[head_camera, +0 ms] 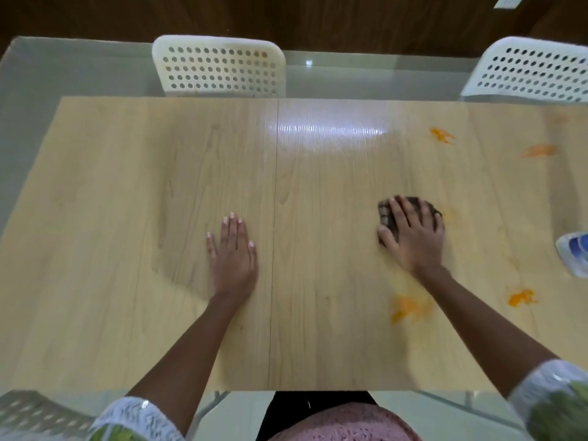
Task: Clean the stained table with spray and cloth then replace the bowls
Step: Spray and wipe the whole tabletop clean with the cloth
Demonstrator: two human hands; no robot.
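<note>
My right hand (413,233) presses a dark brown cloth (386,214) flat onto the light wooden table (127,218), right of its centre seam. The fingers lie spread over the cloth. My left hand (232,253) rests flat on the table left of the seam, holding nothing. Orange stains mark the right half: a smeared one (407,308) near my right forearm, one (521,297) at the near right, and two (442,135) (539,150) at the far right. A blue and white object (574,253) shows at the right edge, cut off by the frame.
Two white perforated chairs stand at the table's far side, one (219,68) at centre left and one (528,71) at the far right. A third chair's back (35,415) shows at the near left. Pale tiled floor surrounds the table.
</note>
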